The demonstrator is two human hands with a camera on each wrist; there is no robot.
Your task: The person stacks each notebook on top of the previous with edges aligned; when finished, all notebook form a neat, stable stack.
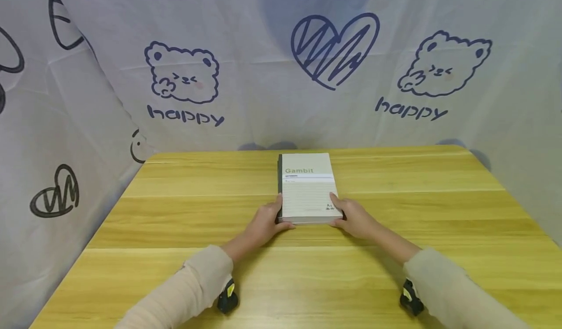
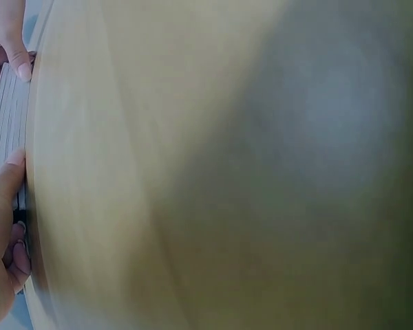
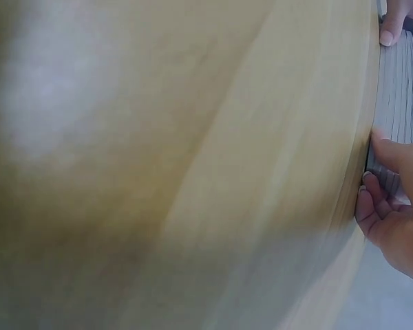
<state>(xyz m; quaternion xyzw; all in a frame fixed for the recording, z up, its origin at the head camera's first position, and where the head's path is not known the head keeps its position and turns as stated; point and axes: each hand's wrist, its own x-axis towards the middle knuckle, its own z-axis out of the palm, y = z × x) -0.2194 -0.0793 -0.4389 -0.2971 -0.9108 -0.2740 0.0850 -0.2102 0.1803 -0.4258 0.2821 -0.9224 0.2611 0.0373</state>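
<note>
A stack of notebooks (image 1: 307, 197) lies on the wooden table, its top cover pale and printed "Gambit", with a dark spine along the left side. My left hand (image 1: 265, 220) grips the near left corner, thumb along the front edge and fingers at the spine side. At the near right corner my right hand (image 1: 354, 217) holds the stack the same way. The left wrist view shows the layered page edges (image 2: 8, 117) between both thumbs. From the right wrist, the fingers (image 3: 375, 206) curl low beside the stack, close to the tabletop.
The wooden table (image 1: 175, 221) spreads out around the stack. Behind it hangs a white cloth (image 1: 259, 90) printed with bears, hearts and the word "happy", and more cloth drapes at the left. A small black device (image 1: 228, 297) sits at each sleeve cuff.
</note>
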